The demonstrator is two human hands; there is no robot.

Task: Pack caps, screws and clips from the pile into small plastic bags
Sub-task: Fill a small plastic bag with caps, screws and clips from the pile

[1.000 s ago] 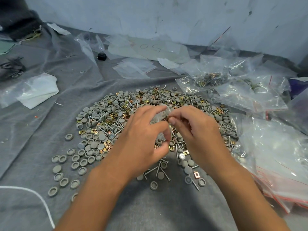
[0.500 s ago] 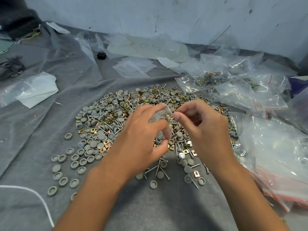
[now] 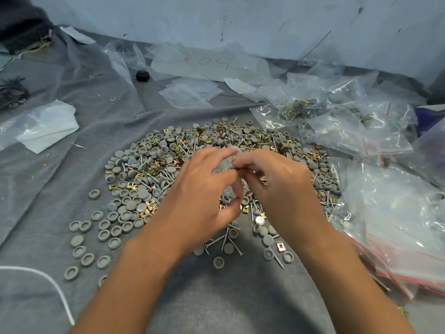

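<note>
- The left hand (image 3: 204, 196) holds a small clear plastic bag (image 3: 227, 166) over the middle of the pile (image 3: 168, 165); its grip is closed on the bag, with thumb and curled fingers around the film.
- The right hand (image 3: 281, 189) meets the left at the top of the bag, its fingertips (image 3: 237, 162) pinching at the bag's mouth; the grip is narrow, and whether a small part sits between the fingertips cannot be told.
- The pile lies on a grey cloth (image 3: 60, 184) spread over the surface, and mixes grey round caps (image 3: 142, 195), silver screws (image 3: 225, 238) and brass-coloured clips (image 3: 279, 246).
- Loose caps trail from the pile toward the cloth's left edge, some open side up.
- A few screws, caps and one clip lie on the cloth just under the wrists.
- Filled clear bags (image 3: 303, 109) lie at the cloth's far right, with parts visible inside.
- A stack of red-striped zip bags (image 3: 397, 249) lies along the right edge.
- Flat empty bags (image 3: 192, 92) lie toward the far edge, by a larger sheet with handwriting on it (image 3: 214, 62).
- A crumpled plastic sheet (image 3: 45, 124) lies at the left edge, and a white cord (image 3: 57, 290) curves across the near left corner.
</note>
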